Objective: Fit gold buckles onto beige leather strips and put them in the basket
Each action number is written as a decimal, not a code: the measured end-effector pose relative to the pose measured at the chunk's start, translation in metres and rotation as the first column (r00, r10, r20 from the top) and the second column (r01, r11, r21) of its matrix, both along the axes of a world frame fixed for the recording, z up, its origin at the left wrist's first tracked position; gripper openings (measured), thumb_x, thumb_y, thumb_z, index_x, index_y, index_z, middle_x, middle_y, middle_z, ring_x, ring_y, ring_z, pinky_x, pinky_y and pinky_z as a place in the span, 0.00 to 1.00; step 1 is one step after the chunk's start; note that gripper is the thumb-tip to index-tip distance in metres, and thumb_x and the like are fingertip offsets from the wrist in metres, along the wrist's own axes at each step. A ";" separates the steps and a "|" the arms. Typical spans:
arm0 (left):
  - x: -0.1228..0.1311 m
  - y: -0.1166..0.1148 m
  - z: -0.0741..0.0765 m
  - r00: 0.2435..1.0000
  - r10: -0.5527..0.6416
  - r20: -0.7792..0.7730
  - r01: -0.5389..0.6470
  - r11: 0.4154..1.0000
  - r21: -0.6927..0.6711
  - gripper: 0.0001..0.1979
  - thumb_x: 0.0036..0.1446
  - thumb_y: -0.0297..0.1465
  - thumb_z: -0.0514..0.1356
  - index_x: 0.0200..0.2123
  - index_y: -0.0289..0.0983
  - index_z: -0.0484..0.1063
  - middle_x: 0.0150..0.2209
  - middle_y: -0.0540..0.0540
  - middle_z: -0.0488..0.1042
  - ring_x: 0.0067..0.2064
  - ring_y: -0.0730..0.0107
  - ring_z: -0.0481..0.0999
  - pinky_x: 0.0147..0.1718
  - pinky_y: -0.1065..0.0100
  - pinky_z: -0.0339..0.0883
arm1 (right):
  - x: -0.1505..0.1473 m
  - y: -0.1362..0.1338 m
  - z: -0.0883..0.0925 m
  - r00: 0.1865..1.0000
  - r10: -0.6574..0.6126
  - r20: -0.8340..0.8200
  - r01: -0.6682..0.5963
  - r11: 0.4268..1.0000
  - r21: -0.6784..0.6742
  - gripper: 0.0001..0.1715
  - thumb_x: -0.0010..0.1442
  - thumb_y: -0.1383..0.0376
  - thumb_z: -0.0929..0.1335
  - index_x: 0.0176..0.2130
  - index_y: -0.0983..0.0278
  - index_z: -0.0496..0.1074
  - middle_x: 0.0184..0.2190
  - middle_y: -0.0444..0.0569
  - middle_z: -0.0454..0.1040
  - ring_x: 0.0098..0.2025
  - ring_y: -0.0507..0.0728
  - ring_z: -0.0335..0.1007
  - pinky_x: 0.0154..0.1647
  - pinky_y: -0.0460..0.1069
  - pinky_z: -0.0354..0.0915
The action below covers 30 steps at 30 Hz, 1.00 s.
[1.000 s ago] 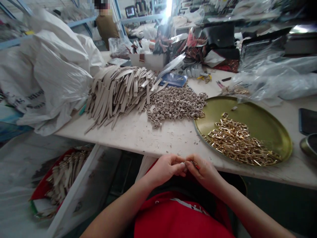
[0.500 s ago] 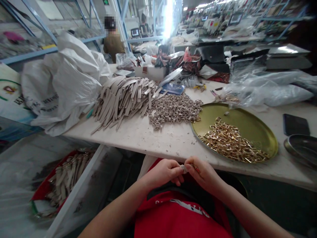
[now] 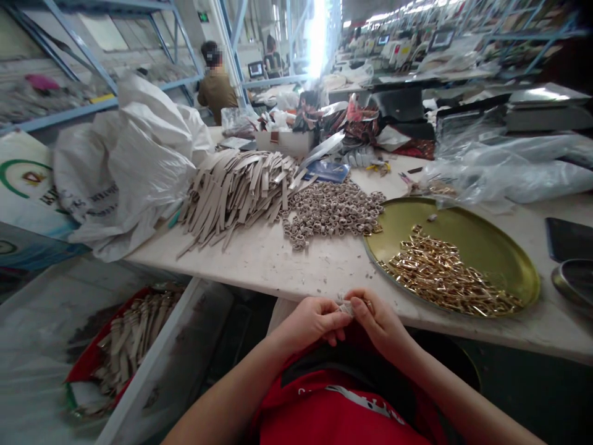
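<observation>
My left hand (image 3: 319, 318) and my right hand (image 3: 375, 318) meet in front of the table's near edge, fingers closed in a pinch. Between their fingertips shows a small beige strap piece (image 3: 345, 308), mostly covered, so its full shape is hidden. A small gold-coloured glint shows by the right fingers; what it belongs to I cannot make out. Beyond my hands lies a heap of small beige strap loops (image 3: 331, 213). To its left are piled long beige straps (image 3: 241, 188). On the right, a round gold tray (image 3: 491, 247) holds a heap of gold metal buckles (image 3: 445, 275).
A big white sack (image 3: 134, 167) stands at the table's left. Below it, a red-edged container (image 3: 88, 364) holds buckled straps. A dark phone (image 3: 569, 240) and a metal bowl (image 3: 574, 281) sit at far right. Clear plastic bags (image 3: 519, 167) lie behind the tray. A person (image 3: 217, 93) is further back.
My view has shifted slightly, so the table things appear a little further right and lower. Both hands stay together on the small beige strap piece, with the right fingers slightly repositioned.
</observation>
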<state>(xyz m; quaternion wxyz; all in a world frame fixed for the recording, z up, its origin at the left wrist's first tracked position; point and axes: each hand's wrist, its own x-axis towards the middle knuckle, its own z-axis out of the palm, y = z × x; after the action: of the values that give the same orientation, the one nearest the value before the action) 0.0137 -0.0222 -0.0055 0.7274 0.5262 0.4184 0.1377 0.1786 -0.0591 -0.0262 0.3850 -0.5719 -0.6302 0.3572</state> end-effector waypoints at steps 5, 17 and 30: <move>-0.001 0.021 -0.009 1.000 -0.008 0.027 0.008 1.000 0.001 0.19 0.47 0.46 0.60 0.26 0.33 0.67 0.21 0.52 0.69 0.20 0.79 0.65 0.22 0.75 0.58 | -0.001 0.016 -0.011 0.996 0.074 0.041 -0.071 0.996 -0.061 0.19 0.62 0.53 0.56 0.43 0.61 0.66 0.28 0.49 0.74 0.31 0.59 0.71 0.31 0.51 0.63; 0.000 0.079 -0.002 0.975 -0.033 -0.218 0.092 0.960 0.266 0.17 0.50 0.43 0.58 0.25 0.33 0.71 0.20 0.52 0.68 0.21 0.76 0.66 0.22 0.75 0.57 | -0.015 0.076 -0.016 0.963 0.043 -0.266 -0.082 0.987 -0.138 0.28 0.58 0.44 0.57 0.40 0.63 0.67 0.16 0.42 0.64 0.16 0.52 0.56 0.17 0.47 0.53; -0.035 0.258 -0.006 0.457 0.602 -0.654 0.396 0.521 0.756 0.17 0.60 0.26 0.48 0.50 0.29 0.65 0.45 0.33 0.70 0.46 0.59 0.71 0.42 0.65 0.63 | 0.011 0.108 -0.051 0.920 -0.075 0.384 -0.012 0.976 0.220 0.15 0.60 0.56 0.60 0.38 0.59 0.72 0.40 0.51 0.74 0.42 0.61 0.69 0.43 0.56 0.62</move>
<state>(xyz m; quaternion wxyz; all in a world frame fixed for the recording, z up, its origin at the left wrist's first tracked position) -0.0209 0.2356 -0.0112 0.0309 0.7624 0.6412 0.0813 0.1891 0.0488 -0.0774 0.3180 -0.5960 -0.7200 0.1589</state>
